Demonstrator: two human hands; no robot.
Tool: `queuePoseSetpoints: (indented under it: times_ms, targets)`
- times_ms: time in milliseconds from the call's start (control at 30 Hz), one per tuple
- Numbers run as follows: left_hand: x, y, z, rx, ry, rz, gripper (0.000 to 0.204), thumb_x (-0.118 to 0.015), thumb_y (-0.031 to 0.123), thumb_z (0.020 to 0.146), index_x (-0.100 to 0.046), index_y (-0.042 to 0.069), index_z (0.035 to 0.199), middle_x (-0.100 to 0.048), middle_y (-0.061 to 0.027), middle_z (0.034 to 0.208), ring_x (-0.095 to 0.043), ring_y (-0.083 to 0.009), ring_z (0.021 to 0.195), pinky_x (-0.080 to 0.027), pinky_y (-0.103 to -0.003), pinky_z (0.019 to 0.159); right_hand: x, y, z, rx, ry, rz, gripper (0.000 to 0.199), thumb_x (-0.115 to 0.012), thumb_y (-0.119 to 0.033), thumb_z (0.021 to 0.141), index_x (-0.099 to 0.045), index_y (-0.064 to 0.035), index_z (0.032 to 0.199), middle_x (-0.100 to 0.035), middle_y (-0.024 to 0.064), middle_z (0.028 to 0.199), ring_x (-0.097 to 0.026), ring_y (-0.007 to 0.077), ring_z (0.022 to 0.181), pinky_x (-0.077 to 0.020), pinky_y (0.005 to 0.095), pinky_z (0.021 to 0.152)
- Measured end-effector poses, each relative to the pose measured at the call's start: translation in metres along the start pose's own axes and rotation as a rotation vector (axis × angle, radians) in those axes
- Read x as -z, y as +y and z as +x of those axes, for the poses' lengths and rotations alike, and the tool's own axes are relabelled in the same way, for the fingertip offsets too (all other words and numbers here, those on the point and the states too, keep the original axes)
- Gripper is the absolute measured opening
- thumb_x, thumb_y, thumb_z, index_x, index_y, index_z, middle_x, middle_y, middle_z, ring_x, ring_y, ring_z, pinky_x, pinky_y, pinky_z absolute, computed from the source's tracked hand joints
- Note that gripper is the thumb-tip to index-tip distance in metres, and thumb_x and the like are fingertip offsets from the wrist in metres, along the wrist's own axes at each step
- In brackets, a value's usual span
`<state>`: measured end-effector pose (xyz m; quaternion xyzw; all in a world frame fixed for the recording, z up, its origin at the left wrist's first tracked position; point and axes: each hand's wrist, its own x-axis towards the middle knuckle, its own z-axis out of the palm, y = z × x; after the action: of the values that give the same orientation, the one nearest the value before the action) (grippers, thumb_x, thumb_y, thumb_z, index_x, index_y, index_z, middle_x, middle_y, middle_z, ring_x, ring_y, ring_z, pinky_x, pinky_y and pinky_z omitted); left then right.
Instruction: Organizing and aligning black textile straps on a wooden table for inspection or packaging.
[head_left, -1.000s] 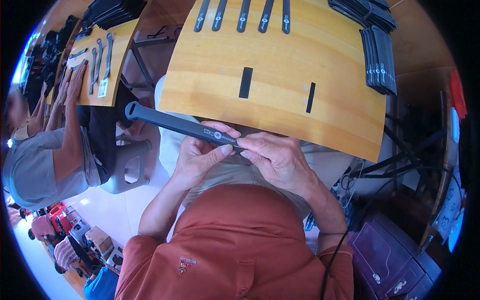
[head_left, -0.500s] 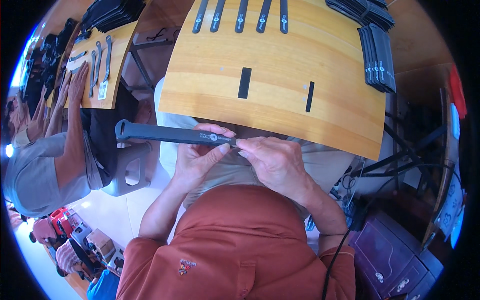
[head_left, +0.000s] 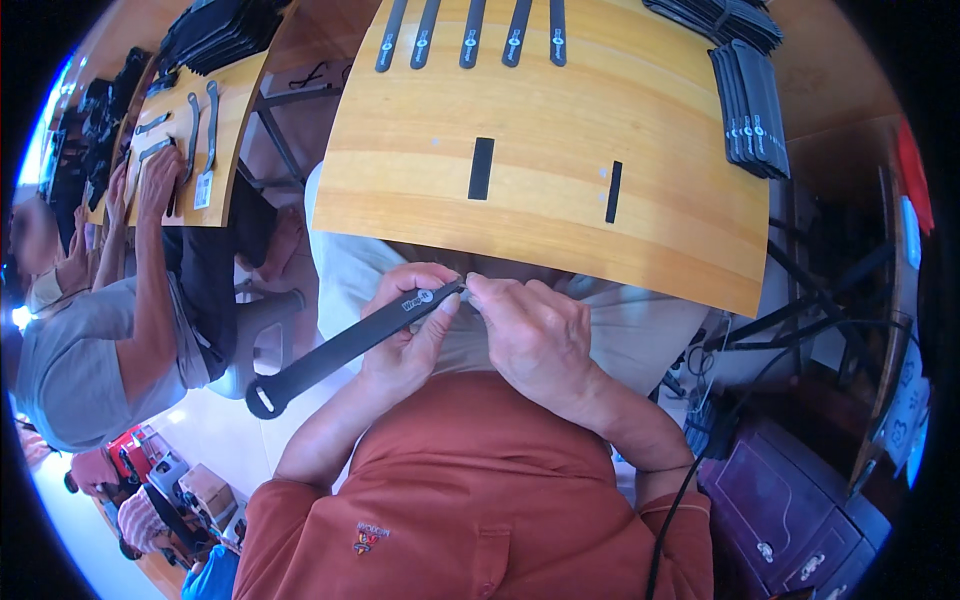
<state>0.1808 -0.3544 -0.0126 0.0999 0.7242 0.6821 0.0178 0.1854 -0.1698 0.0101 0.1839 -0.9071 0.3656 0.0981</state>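
Note:
A dark grey strap [head_left: 335,348] with a rounded, slotted end slants above my lap, in front of the table's near edge. My left hand [head_left: 403,350] is closed around it near its printed end, the thumb pressing on top. The slotted end hangs free to the lower left. My right hand [head_left: 540,335] is closed in a pinch at the strap's upper tip, its fingertips almost meeting the left thumb. Exactly what the right fingertips grip there is partly hidden.
The wooden table [head_left: 400,190] holds two short black strips, a wider one [head_left: 481,168] and a narrower one [head_left: 614,192]. Several straps [head_left: 469,35] lie in a row at its far side. A strap stack [head_left: 750,110] sits at the right edge. A co-worker [head_left: 80,350] handles straps at the left table.
The strap has swung from nearly level to a slant, its slotted end dropping toward me. My right hand has shifted slightly left and stays at the tip. The co-worker's hand has moved along their table.

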Motion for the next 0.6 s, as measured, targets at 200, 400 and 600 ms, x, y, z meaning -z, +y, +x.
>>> queuePoseSetpoints:
  times_ms: [200, 400, 600]
  targets:
    - [-0.003, -0.002, -0.002, -0.03, 0.025, 0.036, 0.02, -0.069, -0.003, 0.092, -0.057, 0.002, 0.108, -0.065, -0.0105, 0.108, -0.062, -0.015, 0.097, -0.05, -0.028, 0.086, -0.005, 0.011, 0.0, -0.024, -0.001, 0.148, 0.026, -0.065, -0.008, 0.086, -0.068, -0.0036, 0.111, -0.072, 0.0097, 0.084, -0.068, 0.0262, 0.067, -0.0554, 0.0395, 0.056]
    - [-0.004, 0.003, -0.005, 0.107, 0.035, -0.229, 0.025, -0.067, -0.003, 0.095, -0.054, 0.003, 0.114, -0.063, -0.0097, 0.114, -0.061, -0.0145, 0.103, -0.049, -0.028, 0.092, -0.005, 0.02, 0.002, 0.089, 0.011, 0.14, 0.025, -0.066, -0.01, 0.089, -0.066, -0.0045, 0.114, -0.071, 0.011, 0.079, -0.069, 0.0279, 0.065, -0.0546, 0.0406, 0.055]
    - [0.002, 0.005, -0.003, 0.154, -0.045, -0.305, 0.025, -0.067, -0.001, 0.095, -0.053, 0.003, 0.116, -0.062, -0.0105, 0.116, -0.061, -0.0139, 0.104, -0.049, -0.027, 0.092, -0.006, 0.022, 0.001, -0.019, -0.009, 0.267, 0.034, -0.069, -0.011, 0.088, -0.063, -0.0077, 0.122, -0.07, 0.0105, 0.073, -0.069, 0.0277, 0.063, -0.0535, 0.0399, 0.053]
